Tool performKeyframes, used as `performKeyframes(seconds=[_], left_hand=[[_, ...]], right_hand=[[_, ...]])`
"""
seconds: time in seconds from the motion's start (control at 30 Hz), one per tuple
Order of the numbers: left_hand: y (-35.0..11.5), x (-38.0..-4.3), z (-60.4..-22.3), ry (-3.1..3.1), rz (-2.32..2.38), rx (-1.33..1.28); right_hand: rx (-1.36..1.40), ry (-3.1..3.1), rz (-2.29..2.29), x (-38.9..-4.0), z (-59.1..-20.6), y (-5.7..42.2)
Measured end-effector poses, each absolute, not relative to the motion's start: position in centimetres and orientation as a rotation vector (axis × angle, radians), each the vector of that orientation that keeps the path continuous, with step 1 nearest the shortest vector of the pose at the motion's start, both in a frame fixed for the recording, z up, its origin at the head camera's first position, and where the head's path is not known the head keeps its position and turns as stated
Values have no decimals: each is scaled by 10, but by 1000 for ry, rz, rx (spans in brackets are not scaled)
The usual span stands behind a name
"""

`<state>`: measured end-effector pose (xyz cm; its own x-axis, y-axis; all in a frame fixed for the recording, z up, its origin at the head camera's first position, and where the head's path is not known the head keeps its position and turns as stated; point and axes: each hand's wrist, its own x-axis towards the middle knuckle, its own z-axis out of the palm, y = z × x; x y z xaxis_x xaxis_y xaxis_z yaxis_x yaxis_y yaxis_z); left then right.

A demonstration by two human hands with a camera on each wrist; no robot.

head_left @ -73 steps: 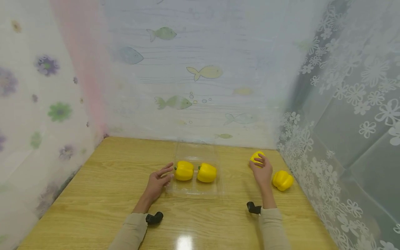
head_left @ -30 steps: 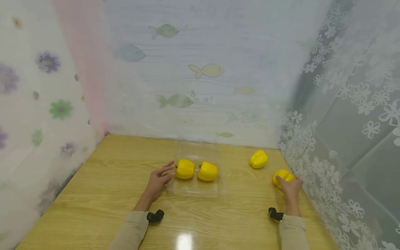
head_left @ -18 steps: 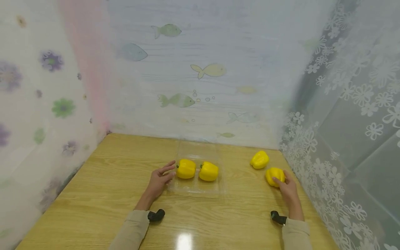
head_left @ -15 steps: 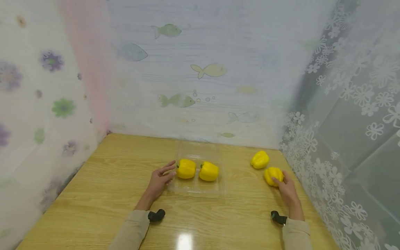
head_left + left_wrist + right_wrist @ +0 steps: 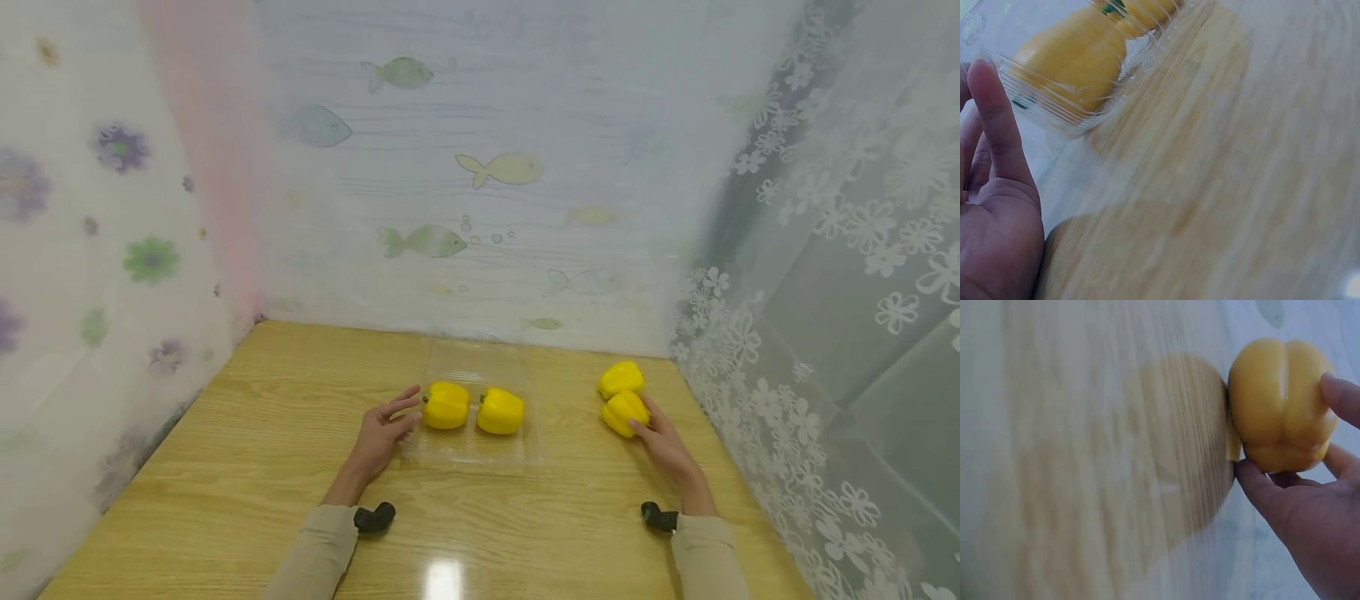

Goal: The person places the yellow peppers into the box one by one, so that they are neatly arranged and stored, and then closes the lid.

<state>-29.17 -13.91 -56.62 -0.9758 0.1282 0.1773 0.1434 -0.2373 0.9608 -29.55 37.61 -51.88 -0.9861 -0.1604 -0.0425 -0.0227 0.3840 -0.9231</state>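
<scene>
My right hand (image 5: 667, 442) grips a yellow bell pepper (image 5: 625, 414) between thumb and fingers. In the right wrist view this pepper (image 5: 1275, 394) has its lobed end towards the camera, with the thumb on one side and fingers on the other. Just behind it in the head view lies another yellow bell pepper (image 5: 619, 378), close to it or touching. Two more yellow peppers, one on the left (image 5: 446, 406) and one on the right (image 5: 501, 411), lie side by side in a clear plastic clamshell box (image 5: 468, 455). My left hand (image 5: 377, 437) rests at the box's left edge, fingers loosely extended.
The box's clear lid (image 5: 474, 357) lies folded back towards the rear wall. Printed curtains stand on the left, at the back and on the right (image 5: 795, 417) of the wooden table (image 5: 480, 525). Black camera mounts (image 5: 375, 517) sit at both wrists.
The right hand left the rear pepper, took hold of the pepper at the far right, and moved it left and back beside the rear one. The left hand has stayed at the box.
</scene>
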Motion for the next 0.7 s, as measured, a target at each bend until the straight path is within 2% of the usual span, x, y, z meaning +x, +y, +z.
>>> performKeyframes(seconds=[0.47,0.7], left_hand=[[-140,-292,-567,-1948,-2417,-386],[-141,-291,-566,-1940,-2427,-373]], right_hand=[[109,2662,-1573,-309,-515,342],[123,2699,-1585,-312,-519,338]])
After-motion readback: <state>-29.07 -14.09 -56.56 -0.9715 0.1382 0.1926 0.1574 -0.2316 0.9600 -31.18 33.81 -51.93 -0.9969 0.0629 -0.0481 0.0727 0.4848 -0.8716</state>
